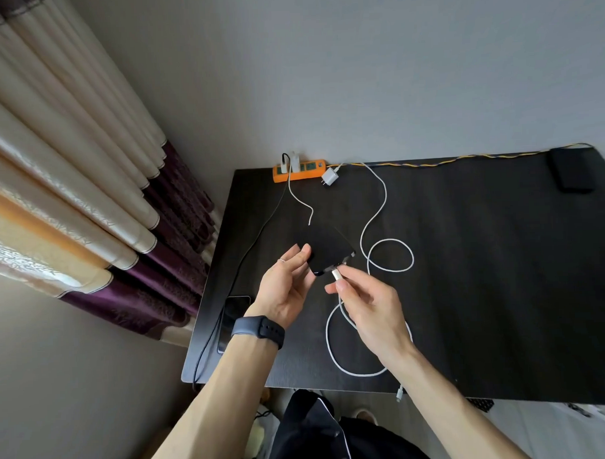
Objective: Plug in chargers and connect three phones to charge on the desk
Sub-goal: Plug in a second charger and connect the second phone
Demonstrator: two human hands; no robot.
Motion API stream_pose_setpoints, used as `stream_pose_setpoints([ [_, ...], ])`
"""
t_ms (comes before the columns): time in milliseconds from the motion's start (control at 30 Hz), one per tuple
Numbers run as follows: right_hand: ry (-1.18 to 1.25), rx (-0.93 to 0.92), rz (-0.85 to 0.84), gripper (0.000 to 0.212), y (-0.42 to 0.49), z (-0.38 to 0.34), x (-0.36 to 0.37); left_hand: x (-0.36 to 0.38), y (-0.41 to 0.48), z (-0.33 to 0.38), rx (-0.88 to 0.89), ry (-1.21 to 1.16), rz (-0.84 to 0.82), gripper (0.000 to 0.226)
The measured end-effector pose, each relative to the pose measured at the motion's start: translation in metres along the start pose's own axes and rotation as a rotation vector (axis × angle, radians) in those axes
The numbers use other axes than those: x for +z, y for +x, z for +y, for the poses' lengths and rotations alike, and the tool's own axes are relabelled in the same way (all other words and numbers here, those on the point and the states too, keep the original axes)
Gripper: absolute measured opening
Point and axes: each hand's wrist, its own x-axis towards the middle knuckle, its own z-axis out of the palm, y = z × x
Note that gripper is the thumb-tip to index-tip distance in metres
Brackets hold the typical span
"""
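My left hand (286,284) holds a black phone (325,249) by its left edge, lifted above the dark desk (484,274). My right hand (365,306) pinches the plug of a white cable (388,257) right at the phone's near end. That cable loops back to a loose white charger (329,177) lying unplugged beside the orange power strip (299,171). Two chargers sit in the strip; a short white cable (298,198) and a black cable (257,237) run from them. A second phone (233,317) lies at the desk's left edge, a third dark phone (571,173) at the far right.
The strip's yellow braided cord (446,161) runs along the desk's back edge by the wall. Curtains (87,188) hang to the left. Another white connector (399,394) dangles over the desk's front edge.
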Motion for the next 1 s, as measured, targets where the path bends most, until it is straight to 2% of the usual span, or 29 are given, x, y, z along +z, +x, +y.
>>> stream_pose_setpoints([
  [400, -0.042, 0.049, 0.071, 0.026, -0.010, 0.003, -0.004, -0.003, -0.005, -0.006, 0.041, 0.035, 0.024, 0.051],
  [700, 0.009, 0.129, 0.087, 0.021, -0.011, -0.001, -0.002, -0.012, -0.011, -0.007, 0.187, 0.167, -0.116, 0.047],
  [1000, -0.005, 0.152, -0.011, 0.041, -0.011, 0.009, 0.011, -0.029, -0.014, -0.001, 0.264, 0.340, -0.050, 0.053],
])
